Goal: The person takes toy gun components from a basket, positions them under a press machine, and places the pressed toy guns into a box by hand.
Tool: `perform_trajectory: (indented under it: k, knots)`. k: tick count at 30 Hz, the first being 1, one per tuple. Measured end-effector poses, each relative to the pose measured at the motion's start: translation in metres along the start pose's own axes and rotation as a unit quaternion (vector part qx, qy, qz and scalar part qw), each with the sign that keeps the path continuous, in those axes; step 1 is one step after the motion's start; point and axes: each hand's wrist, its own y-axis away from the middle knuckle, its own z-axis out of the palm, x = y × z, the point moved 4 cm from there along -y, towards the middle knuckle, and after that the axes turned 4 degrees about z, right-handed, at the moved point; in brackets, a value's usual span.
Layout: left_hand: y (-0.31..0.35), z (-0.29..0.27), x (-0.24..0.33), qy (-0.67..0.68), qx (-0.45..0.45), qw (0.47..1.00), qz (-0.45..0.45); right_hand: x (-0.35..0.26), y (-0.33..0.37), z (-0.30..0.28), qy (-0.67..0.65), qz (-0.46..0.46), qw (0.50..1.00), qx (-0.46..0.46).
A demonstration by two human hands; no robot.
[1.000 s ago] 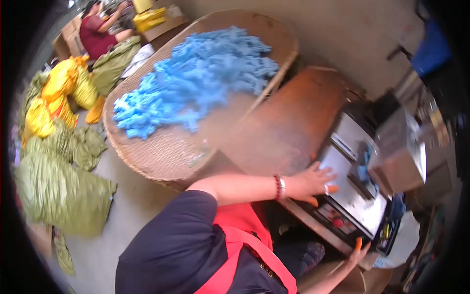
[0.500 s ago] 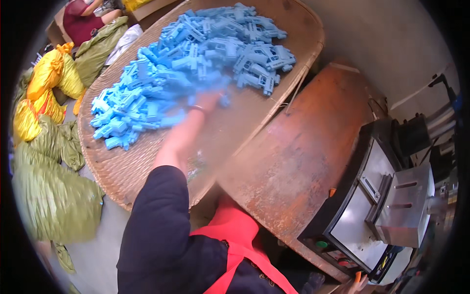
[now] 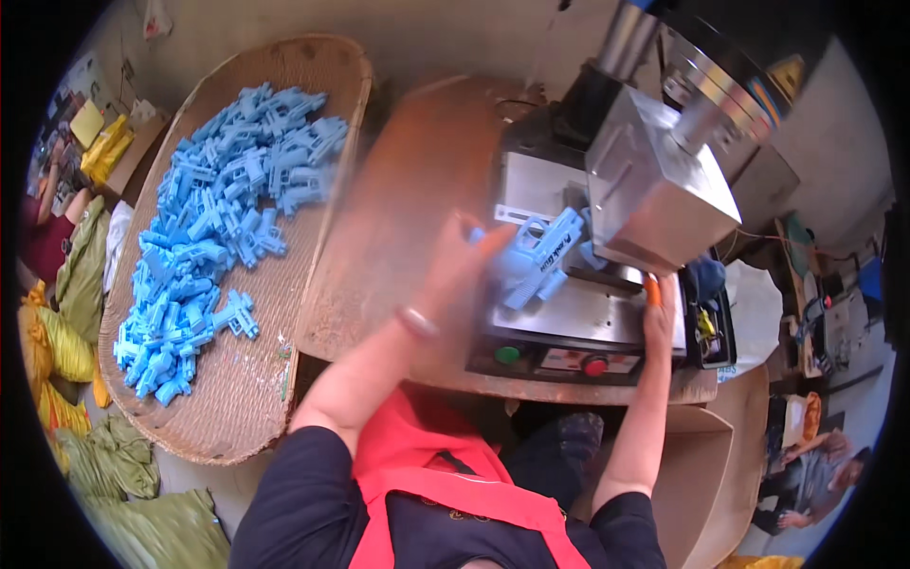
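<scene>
A light blue plastic toy gun (image 3: 542,254) with dark print on its side is in my left hand (image 3: 464,254), which is smeared by motion. I hold it over the metal plate (image 3: 607,318) of a bench machine, left of the boxy metal head (image 3: 654,180). Just behind it, another blue piece (image 3: 590,248) shows partly under the head. My right hand (image 3: 661,308) is at the machine's right side, with an orange cover on one finger. Its fingertips are partly hidden by the head, so I cannot make out their grip.
A large woven tray (image 3: 223,431) at the left carries a heap of blue toy guns (image 3: 209,218). The machine stands on a worn brown table (image 3: 379,228), with green (image 3: 508,355) and red (image 3: 594,366) buttons in front. A cardboard box (image 3: 678,455) sits below right. Other people are farther off.
My left hand has come from the heap in the tray to the machine, bringing a toy gun. The view has swung right, and my right hand now shows beside the machine head.
</scene>
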Motion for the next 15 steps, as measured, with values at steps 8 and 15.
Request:
perform_trajectory:
  k: [8, 15]
  knots:
    - [0.058, 0.023, -0.021, -0.43, -0.098, 0.778, 0.447, -0.026, -0.027, 0.012, -0.187, 0.037, 0.981, 0.04]
    - [0.044, 0.092, 0.007, -0.452, -0.012, 0.721, 0.525, -0.102, 0.107, -0.184, 0.144, -0.002, 0.958, 0.249]
